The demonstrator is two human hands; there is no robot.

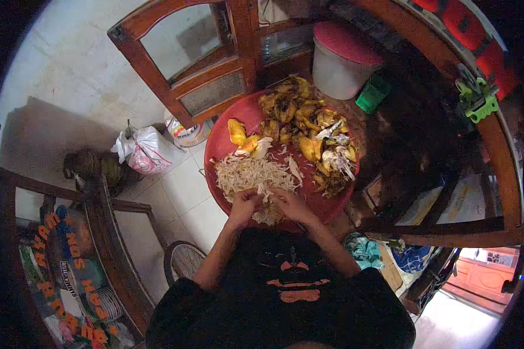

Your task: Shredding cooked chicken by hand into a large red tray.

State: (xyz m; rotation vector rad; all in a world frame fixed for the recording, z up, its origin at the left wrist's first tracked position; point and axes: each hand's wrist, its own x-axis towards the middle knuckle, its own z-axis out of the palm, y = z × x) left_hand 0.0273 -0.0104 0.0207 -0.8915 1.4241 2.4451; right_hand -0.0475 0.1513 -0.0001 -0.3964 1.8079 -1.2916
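A large round red tray [220,139] lies before me with food on it. Over its near part, my left hand [246,205] and my right hand [290,205] pinch a small piece of pale chicken meat [265,192] between them. Beneath and beyond my fingers spreads a heap of shredded chicken [253,172]. A thicker strip of meat [294,169] rests to its right. Yellow-skinned chicken pieces [237,132] lie at the tray's far left. Browned chicken parts [286,104] are piled at the far side, and stripped bones [338,161] lie at the right.
Behind the tray stand a glazed wooden cabinet door [209,70], a white bucket with a red lid [340,65] and a green plastic basket [373,94]. A tied white plastic bag [146,150] and a tub [190,133] sit on the left. A bicycle wheel [185,261] is at lower left.
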